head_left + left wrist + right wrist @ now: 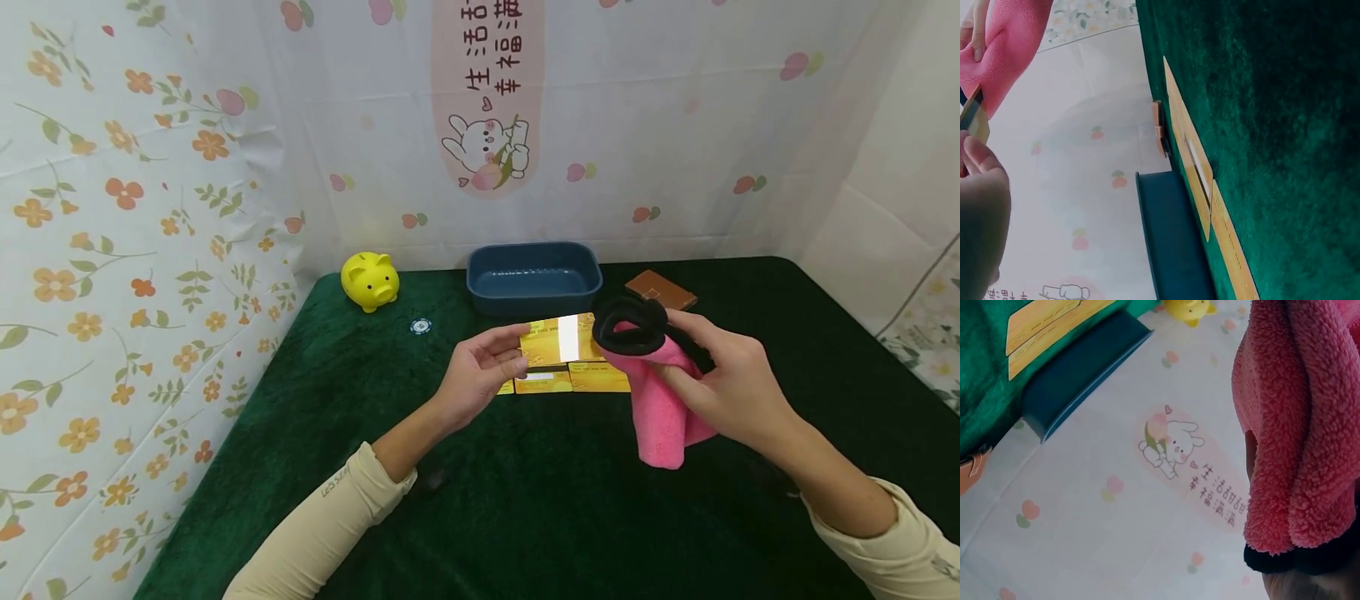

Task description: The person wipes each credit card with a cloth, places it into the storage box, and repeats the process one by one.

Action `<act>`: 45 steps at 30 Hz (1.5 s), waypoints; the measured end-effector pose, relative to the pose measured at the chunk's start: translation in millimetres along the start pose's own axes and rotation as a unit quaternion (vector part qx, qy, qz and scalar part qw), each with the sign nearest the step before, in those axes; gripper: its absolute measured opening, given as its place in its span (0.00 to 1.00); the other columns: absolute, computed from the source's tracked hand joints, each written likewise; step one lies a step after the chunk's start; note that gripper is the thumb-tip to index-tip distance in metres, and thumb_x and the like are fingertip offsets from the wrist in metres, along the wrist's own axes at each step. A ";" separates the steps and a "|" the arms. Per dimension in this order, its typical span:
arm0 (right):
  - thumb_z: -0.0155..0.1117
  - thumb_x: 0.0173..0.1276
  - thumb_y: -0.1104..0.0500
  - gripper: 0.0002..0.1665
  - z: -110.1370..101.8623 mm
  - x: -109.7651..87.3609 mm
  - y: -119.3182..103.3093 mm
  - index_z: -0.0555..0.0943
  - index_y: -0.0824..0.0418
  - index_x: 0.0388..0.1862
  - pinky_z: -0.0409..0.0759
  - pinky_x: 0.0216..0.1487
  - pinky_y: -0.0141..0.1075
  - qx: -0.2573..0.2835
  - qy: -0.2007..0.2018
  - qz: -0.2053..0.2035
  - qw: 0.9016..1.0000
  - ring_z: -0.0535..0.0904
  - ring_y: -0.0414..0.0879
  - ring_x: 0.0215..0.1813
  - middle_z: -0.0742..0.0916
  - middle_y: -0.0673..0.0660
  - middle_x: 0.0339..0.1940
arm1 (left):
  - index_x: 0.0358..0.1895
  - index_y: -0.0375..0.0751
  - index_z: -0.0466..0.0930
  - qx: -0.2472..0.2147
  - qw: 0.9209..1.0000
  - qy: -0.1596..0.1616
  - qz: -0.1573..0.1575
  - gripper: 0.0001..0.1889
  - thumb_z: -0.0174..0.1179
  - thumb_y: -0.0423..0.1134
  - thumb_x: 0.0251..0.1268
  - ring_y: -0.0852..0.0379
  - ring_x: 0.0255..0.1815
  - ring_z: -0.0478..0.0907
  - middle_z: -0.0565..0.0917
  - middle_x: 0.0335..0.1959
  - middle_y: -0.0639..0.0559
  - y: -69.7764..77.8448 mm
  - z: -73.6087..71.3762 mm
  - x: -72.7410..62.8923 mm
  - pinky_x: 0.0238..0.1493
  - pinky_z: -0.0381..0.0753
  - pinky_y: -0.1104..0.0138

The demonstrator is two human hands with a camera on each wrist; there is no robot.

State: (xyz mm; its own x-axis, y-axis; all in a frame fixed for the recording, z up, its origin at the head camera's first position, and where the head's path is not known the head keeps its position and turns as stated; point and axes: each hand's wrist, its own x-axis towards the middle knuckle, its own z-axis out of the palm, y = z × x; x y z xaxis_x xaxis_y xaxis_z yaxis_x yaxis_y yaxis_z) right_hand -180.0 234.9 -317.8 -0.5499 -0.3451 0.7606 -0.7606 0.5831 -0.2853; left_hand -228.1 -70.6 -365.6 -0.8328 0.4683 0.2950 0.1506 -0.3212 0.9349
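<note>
My left hand (480, 371) pinches a gold bank card (542, 343) by its left end, thumb in front and fingers behind. In the left wrist view the held card (977, 125) overlaps the pink cloth (1013, 44). My right hand (738, 379) grips that folded, fluffy pink cloth (660, 421), which has a black trim (630, 325) bunched at its top. The cloth hangs down over the table, close by the card's right end. Below the held card, more gold cards (600, 377) lie side by side on the green tablecloth, partly covered by the left hand and the held card.
Behind the cards stands a blue rectangular basin (534, 298). A brown leather wallet (662, 292) lies to its right. At the back left are a yellow piggy bank (370, 282) and a poker chip (421, 327). Patterned cloth walls border the green-covered table (487, 517).
</note>
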 end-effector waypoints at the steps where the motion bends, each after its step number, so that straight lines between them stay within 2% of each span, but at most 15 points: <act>1: 0.73 0.46 0.75 0.38 -0.5 0.1 0.0 0.77 0.69 0.61 0.73 0.33 0.20 0.001 0.002 0.000 1.000 0.74 0.37 0.30 0.87 0.60 0.37 | 0.68 0.23 0.65 -0.010 1.000 -0.014 0.002 0.26 0.57 0.27 0.69 0.51 0.54 0.78 0.75 0.62 0.33 -0.2 -0.6 -0.5 0.53 0.81 0.66; 4: 0.72 0.46 0.75 0.38 -1.6 0.3 0.1 0.77 0.69 0.61 0.72 0.32 0.20 0.006 0.011 0.004 1.000 0.73 0.35 0.31 0.87 0.62 0.39 | 0.70 0.24 0.62 -0.029 0.999 -0.041 0.006 0.30 0.60 0.26 0.66 0.52 0.57 0.78 0.72 0.65 0.30 -0.5 -1.5 -1.1 0.57 0.80 0.63; 6: 0.71 0.45 0.76 0.39 -1.9 0.4 0.3 0.77 0.69 0.61 0.72 0.31 0.21 0.010 0.016 0.007 1.000 0.73 0.34 0.32 0.87 0.63 0.40 | 0.69 0.25 0.64 -0.019 0.999 -0.034 0.007 0.29 0.61 0.27 0.67 0.52 0.57 0.79 0.73 0.64 0.31 -0.8 -1.0 -0.4 0.59 0.79 0.60; 10: 0.71 0.43 0.78 0.40 -1.1 -0.9 0.4 0.77 0.69 0.61 0.72 0.31 0.21 0.018 0.015 0.016 1.000 0.73 0.33 0.32 0.87 0.64 0.41 | 0.63 0.27 0.72 0.030 1.000 0.006 -0.004 0.20 0.59 0.29 0.70 0.50 0.55 0.82 0.79 0.59 0.35 -3.2 1.5 2.0 0.60 0.78 0.54; 12: 0.72 0.43 0.79 0.40 0.1 -1.6 0.4 0.77 0.69 0.61 0.72 0.31 0.21 0.024 0.011 0.016 1.000 0.73 0.33 0.32 0.87 0.63 0.40 | 0.59 0.27 0.74 0.056 0.998 0.028 -0.009 0.16 0.57 0.30 0.73 0.48 0.54 0.83 0.81 0.56 0.37 -4.4 3.0 2.6 0.57 0.80 0.54; 15: 0.72 0.42 0.79 0.41 1.8 -2.0 0.3 0.77 0.69 0.61 0.72 0.31 0.20 0.028 0.004 0.015 0.999 0.74 0.33 0.32 0.87 0.62 0.40 | 0.54 0.26 0.75 0.087 0.994 0.063 -0.013 0.13 0.56 0.32 0.74 0.46 0.48 0.83 0.83 0.49 0.39 -6.2 4.7 3.0 0.48 0.83 0.59; 17: 0.72 0.42 0.79 0.41 2.6 -2.0 0.0 0.77 0.69 0.61 0.73 0.32 0.20 0.029 0.002 0.016 0.999 0.74 0.34 0.32 0.87 0.62 0.40 | 0.52 0.26 0.75 0.104 0.991 0.089 -0.013 0.12 0.56 0.33 0.74 0.49 0.43 0.80 0.83 0.44 0.43 -6.7 6.2 2.9 0.42 0.80 0.63; 20: 0.72 0.42 0.80 0.42 3.0 -1.9 -1.0 0.77 0.69 0.62 0.73 0.32 0.20 0.028 -0.001 0.020 0.999 0.74 0.35 0.32 0.87 0.62 0.40 | 0.47 0.26 0.77 0.109 0.986 0.121 -0.017 0.10 0.58 0.33 0.72 0.55 0.38 0.74 0.80 0.37 0.50 -7.7 8.1 3.7 0.39 0.76 0.67; 23: 0.72 0.43 0.80 0.41 3.7 -2.0 -2.3 0.77 0.68 0.62 0.72 0.31 0.20 0.027 -0.006 0.022 0.999 0.74 0.35 0.32 0.87 0.61 0.40 | 0.41 0.30 0.79 0.086 0.986 0.137 -0.028 0.05 0.58 0.31 0.72 0.57 0.32 0.72 0.78 0.33 0.53 -9.5 8.8 4.4 0.32 0.73 0.71; 28: 0.72 0.44 0.79 0.41 4.2 -1.9 -3.3 0.77 0.68 0.62 0.73 0.32 0.20 0.023 -0.012 0.024 0.999 0.74 0.35 0.32 0.87 0.60 0.40 | 0.41 0.34 0.78 0.060 0.990 0.122 -0.036 0.03 0.57 0.31 0.72 0.56 0.28 0.74 0.79 0.30 0.51 -11.1 7.8 4.7 0.24 0.74 0.73; 34: 0.72 0.45 0.78 0.40 3.3 -0.6 -3.3 0.77 0.68 0.62 0.73 0.32 0.20 0.020 -0.013 0.024 0.999 0.74 0.35 0.32 0.87 0.61 0.43 | 0.50 0.29 0.73 0.067 0.993 0.088 -0.030 0.08 0.56 0.30 0.73 0.59 0.28 0.82 0.80 0.36 0.47 -9.8 6.8 5.8 0.28 0.82 0.71; 38: 0.71 0.45 0.77 0.40 2.3 0.1 -3.2 0.77 0.68 0.62 0.73 0.33 0.20 0.019 -0.010 0.025 0.999 0.74 0.35 0.32 0.87 0.62 0.45 | 0.60 0.28 0.70 0.066 0.995 0.068 -0.035 0.16 0.55 0.27 0.72 0.59 0.27 0.83 0.80 0.40 0.43 -9.5 5.6 6.0 0.29 0.82 0.70; 42: 0.72 0.44 0.78 0.40 1.1 1.1 -2.6 0.77 0.68 0.62 0.74 0.37 0.18 0.014 0.003 0.030 0.999 0.75 0.33 0.34 0.87 0.64 0.46 | 0.67 0.33 0.67 0.069 0.995 0.065 -0.036 0.22 0.55 0.28 0.73 0.58 0.29 0.85 0.81 0.46 0.38 -7.0 4.4 6.0 0.32 0.83 0.70; 45: 0.72 0.45 0.78 0.40 0.6 1.9 -1.4 0.77 0.67 0.62 0.74 0.42 0.16 0.009 0.014 0.045 0.999 0.77 0.27 0.39 0.87 0.65 0.47 | 0.69 0.35 0.65 0.063 0.995 0.070 -0.038 0.23 0.56 0.29 0.73 0.59 0.32 0.86 0.80 0.49 0.36 -5.4 3.9 7.1 0.34 0.84 0.69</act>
State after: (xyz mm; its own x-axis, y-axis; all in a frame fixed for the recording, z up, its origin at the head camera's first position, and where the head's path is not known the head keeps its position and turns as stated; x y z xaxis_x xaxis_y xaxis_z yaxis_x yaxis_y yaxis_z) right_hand -180.2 232.9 -316.3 -0.6067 -0.2709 0.7474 -0.7148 0.5974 -0.3637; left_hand -232.8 -62.3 -367.8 -0.9088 0.3655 0.2013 0.1436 -0.1789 0.9733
